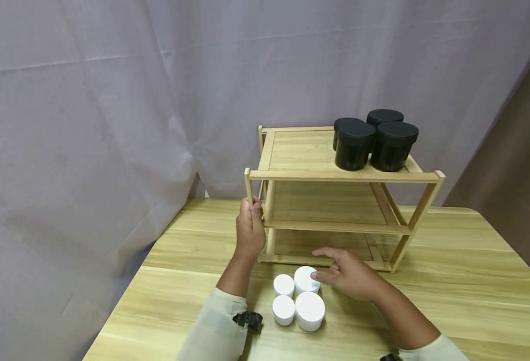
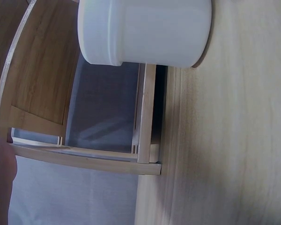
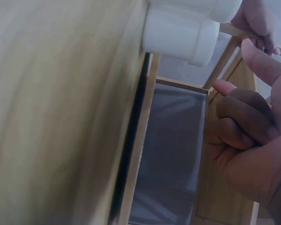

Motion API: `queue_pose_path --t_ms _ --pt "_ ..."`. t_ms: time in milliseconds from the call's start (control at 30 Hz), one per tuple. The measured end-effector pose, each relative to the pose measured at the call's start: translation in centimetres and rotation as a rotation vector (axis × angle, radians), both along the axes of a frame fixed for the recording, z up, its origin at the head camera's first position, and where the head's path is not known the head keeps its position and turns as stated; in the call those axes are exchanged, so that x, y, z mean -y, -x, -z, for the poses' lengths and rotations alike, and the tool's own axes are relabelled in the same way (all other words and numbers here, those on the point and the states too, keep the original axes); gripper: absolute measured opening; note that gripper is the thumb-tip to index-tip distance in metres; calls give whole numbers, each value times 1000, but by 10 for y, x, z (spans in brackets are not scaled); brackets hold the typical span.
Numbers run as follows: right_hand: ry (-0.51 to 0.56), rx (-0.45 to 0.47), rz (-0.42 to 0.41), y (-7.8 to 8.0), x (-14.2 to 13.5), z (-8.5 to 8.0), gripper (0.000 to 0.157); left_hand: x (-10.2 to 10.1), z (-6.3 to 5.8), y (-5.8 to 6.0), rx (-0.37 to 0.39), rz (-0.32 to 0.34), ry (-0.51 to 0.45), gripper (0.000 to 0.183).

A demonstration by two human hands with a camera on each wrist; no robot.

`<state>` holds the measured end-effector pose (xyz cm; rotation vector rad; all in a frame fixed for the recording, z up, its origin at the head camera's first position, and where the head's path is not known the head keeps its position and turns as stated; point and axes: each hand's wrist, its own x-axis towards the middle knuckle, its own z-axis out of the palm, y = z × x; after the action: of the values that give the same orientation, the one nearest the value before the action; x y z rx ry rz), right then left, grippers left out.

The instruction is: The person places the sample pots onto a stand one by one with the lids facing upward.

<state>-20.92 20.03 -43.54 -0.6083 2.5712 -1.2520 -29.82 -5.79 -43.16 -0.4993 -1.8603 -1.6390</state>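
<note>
My left hand (image 1: 250, 228) grips the left front post of a light wooden three-tier rack (image 1: 337, 176). Several white lidded jars (image 1: 310, 312) stand bunched on the table in front of the rack. Beside them on the right is my right hand (image 1: 352, 276), thumb and index finger spread apart and holding nothing. Its thumb overlaps the lid of the back right jar (image 1: 304, 277) in the head view. The right wrist view shows the other fingers (image 3: 243, 115) of that hand curled inward. A white jar (image 2: 145, 30) fills the top of the left wrist view.
Several black lidded jars (image 1: 354, 145) stand grouped on the right part of the rack's top tier. The rack is on a wooden table (image 1: 179, 260), with a grey curtain (image 1: 89, 125) hanging behind. A brown surface (image 1: 508, 150) borders the right side.
</note>
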Motion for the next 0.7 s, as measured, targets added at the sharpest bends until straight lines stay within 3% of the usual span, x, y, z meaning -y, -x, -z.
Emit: queue_pose_path --t_ms 700 --pt "-97 0 -5 5 -3 10 57 -2 0 0 -6 -24 3 20"
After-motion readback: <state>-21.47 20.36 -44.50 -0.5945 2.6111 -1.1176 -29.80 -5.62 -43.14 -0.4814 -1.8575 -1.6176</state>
